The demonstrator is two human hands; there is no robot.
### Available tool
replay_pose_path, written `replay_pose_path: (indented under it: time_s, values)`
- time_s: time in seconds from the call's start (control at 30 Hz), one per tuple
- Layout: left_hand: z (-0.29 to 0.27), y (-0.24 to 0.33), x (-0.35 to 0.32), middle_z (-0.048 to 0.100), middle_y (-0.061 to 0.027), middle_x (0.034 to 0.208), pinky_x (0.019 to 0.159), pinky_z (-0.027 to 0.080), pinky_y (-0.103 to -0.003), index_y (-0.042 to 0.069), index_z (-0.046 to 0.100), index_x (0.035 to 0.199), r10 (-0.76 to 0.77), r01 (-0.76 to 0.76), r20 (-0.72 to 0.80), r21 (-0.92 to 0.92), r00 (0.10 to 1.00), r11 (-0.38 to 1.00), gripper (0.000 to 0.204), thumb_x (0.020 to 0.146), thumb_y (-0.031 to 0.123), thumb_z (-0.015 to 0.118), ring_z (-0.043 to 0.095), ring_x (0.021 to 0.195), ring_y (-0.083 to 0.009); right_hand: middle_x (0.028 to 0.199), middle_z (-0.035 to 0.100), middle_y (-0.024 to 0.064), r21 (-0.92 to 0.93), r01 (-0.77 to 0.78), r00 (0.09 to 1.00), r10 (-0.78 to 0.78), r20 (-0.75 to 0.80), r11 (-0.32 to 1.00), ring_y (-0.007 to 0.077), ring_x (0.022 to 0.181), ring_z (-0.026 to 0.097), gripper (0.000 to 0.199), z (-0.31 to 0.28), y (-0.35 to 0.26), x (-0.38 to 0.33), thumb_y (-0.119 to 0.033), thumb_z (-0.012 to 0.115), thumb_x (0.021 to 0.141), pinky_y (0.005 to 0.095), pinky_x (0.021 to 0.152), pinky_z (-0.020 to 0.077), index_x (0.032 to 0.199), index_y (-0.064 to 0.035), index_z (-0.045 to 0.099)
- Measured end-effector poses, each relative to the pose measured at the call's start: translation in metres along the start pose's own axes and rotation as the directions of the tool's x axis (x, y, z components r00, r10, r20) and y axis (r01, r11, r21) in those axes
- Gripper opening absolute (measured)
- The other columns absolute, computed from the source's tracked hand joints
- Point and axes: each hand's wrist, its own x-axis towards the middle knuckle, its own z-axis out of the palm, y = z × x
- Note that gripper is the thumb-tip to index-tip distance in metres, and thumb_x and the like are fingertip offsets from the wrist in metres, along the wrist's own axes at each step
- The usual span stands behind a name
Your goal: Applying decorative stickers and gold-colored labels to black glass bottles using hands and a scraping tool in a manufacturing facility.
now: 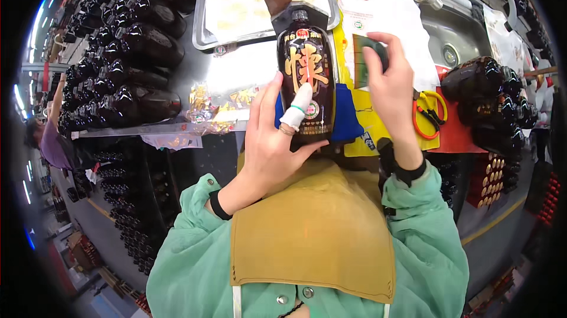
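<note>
A dark brown glass bottle (302, 105) with gold lettering lies in front of me, neck pointing away, on a blue cloth (348, 114). My left hand (274, 135) grips its lower part: the thumb is at the base, fingers along the left side, and a finger wrapped in a white cover presses on the front. To the right of the bottle, my right hand (390, 79) pinches a dark green piece (377, 51) between thumb and fingers. Its exact kind is unclear. Beneath that hand lies a flat green sheet (360, 70) marked in squares.
Dark bottles (150, 46) lie stacked at left, with more bottles (481, 85) at right. A metal tray (204, 23) holds sheets of gold decals. Gold scraps (218, 105) litter the table's left. Orange-handled scissors (428, 114) lie near the right edge, below a steel sink (455, 34).
</note>
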Motion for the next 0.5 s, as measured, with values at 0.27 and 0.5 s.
replay_pose_path:
  time_s: [0.27,0.5]
  values:
    - [0.004,0.009,0.010,0.049,-0.0385,0.144,0.099,0.055,-0.050,0.023,0.065,0.144,0.051,-0.058,0.033,0.244,0.998,0.968,0.075,0.071,0.019,0.085,0.061,0.119,-0.0477,0.075,0.045,-0.0065,0.258,-0.073,0.997,0.070,0.021,0.963,0.0027,0.068,0.036,0.019,-0.001,0.007,-0.007,-0.008,0.065,0.102,0.0240,0.057,0.0299,0.120,-0.0025,0.065]
    - [0.000,-0.003,0.008,0.047,-0.0343,0.146,0.101,0.053,-0.052,0.022,0.060,0.149,-0.056,0.056,0.022,0.018,0.998,0.998,0.089,0.065,0.020,0.092,0.059,0.122,-0.0498,0.082,0.049,-0.0061,0.444,-0.145,0.989,0.148,0.029,0.884,0.0029,0.070,0.040,0.022,0.000,-0.019,-0.008,-0.010,0.065,0.103,0.0205,0.061,0.0327,0.123,-0.0015,0.063]
